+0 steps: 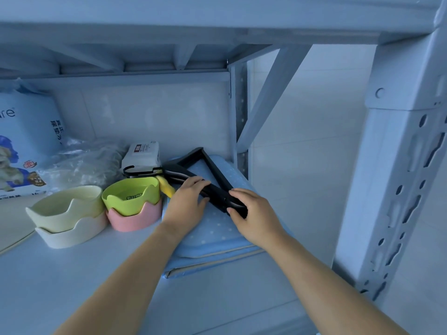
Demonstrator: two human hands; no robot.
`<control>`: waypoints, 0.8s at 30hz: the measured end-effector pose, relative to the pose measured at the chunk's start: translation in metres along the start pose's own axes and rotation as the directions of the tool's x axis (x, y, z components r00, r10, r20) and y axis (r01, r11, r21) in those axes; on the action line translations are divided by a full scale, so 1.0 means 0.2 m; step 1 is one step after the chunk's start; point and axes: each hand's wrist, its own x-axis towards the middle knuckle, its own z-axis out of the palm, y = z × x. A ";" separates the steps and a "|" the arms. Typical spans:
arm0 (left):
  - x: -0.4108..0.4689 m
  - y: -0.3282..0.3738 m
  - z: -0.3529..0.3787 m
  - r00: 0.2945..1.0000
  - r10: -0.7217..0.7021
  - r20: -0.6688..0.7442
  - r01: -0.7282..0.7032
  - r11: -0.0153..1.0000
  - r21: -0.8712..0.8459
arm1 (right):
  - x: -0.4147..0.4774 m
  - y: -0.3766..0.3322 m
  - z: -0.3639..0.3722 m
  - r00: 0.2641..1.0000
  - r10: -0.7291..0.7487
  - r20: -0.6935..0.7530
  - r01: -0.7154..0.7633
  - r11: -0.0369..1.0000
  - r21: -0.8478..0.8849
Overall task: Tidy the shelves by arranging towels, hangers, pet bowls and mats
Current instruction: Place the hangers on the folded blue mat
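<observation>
Black hangers (211, 174) lie in a stack on the blue dotted mats (212, 234) at the right end of the shelf. My left hand (187, 201) grips the near arm of the hangers at its middle. My right hand (251, 213) grips the same arm at its right corner. A green pet bowl (131, 197) sits nested in a pink bowl (134, 220) just left of my left hand. Further left a pale yellow bowl (66, 205) sits in a white bowl (72, 235). Something yellow (167, 187) pokes out between the green bowl and the hangers.
A blue pet-pad bag (25, 143) stands at the back left, with crumpled clear plastic (84, 163) and a white wipes pack (142, 153) behind the bowls. The shelf's right post (399, 189) rises close to my right arm. The upper shelf (169, 32) hangs overhead.
</observation>
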 end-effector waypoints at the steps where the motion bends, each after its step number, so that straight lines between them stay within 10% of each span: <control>1: -0.01 0.00 0.00 1.000 -0.011 0.002 0.011 1.000 0.001 | 0.00 0.00 0.00 1.000 0.001 -0.005 -0.001 1.000 0.009; 13: -0.07 0.01 0.02 0.974 -0.100 0.202 0.102 0.995 0.000 | 0.01 0.01 0.01 0.999 0.018 0.050 -0.018 1.000 -0.002; 24: -0.11 0.11 0.00 0.987 -0.154 -0.048 0.160 0.974 0.160 | 0.01 -0.02 -0.04 0.996 -0.053 0.067 0.055 0.998 -0.041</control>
